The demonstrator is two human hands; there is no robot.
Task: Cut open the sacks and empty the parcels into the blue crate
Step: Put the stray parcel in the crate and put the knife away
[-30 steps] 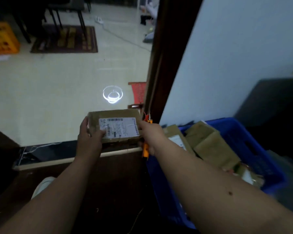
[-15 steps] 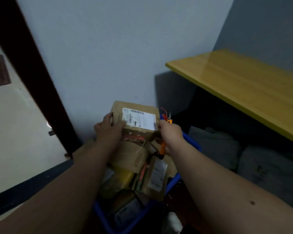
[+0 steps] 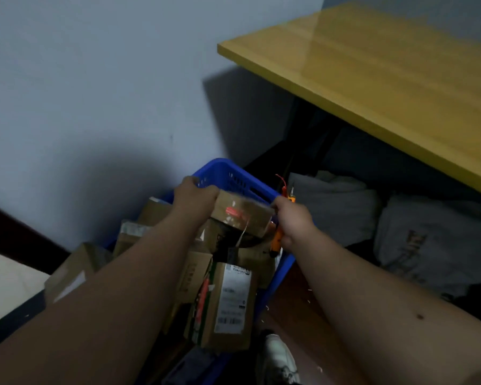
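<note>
Both hands hold a brown cardboard parcel [image 3: 240,218] over the blue plastic crate [image 3: 233,176]. The left hand [image 3: 196,197] grips its nine o'clock end; the right hand [image 3: 292,218] grips the three o'clock end, fingers also curled round an orange cutter [image 3: 277,241].

I see my left hand [image 3: 195,196] and right hand [image 3: 290,218] gripping the two ends of a brown parcel [image 3: 240,215] above the blue crate [image 3: 235,177], which is heaped with other cardboard parcels [image 3: 228,304]. My right hand also holds an orange cutter [image 3: 277,240] against the parcel's end. Grey sacks [image 3: 428,245] lie beside the crate under a yellow table [image 3: 386,73], and a white shoe [image 3: 278,359] shows at the bottom edge.
</note>
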